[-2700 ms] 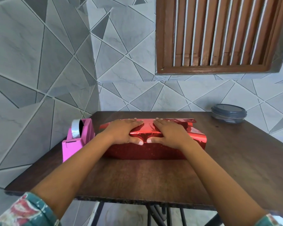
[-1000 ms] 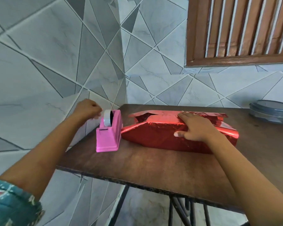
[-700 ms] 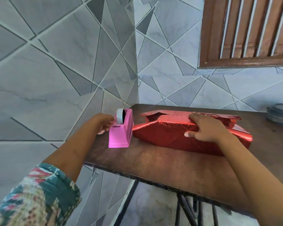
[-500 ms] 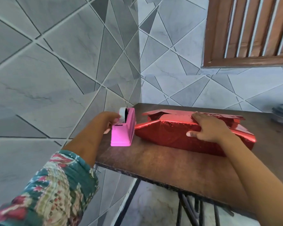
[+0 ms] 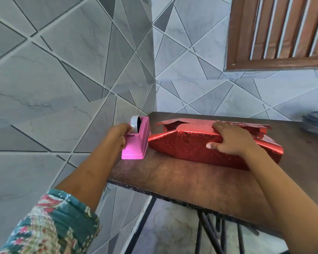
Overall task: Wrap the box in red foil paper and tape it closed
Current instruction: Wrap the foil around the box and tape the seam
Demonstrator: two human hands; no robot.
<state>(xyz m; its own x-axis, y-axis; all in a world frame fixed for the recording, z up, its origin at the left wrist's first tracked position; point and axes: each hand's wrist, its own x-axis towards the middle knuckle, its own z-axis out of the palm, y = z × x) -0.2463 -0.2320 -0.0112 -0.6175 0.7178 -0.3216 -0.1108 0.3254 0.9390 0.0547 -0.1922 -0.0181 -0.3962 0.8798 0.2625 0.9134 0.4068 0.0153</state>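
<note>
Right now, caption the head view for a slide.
Left hand at pink tape dispenser, right hand pressing the foil-wrapped box.

Holds the left hand [image 5: 118, 136] out forward and leftward, forearm extended, fingers curled inward, grasp unclear. Rests the right hand [image 5: 231, 142] palm-down, fingers straight and together, thumb spread wide.

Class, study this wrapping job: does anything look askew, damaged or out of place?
The red foil is unfinished at its left end: the flaps there gape open, untaped, with a loose edge sticking out at the back. The right hand presses the top down. The pink tape dispenser sits close to the table edge.
</note>
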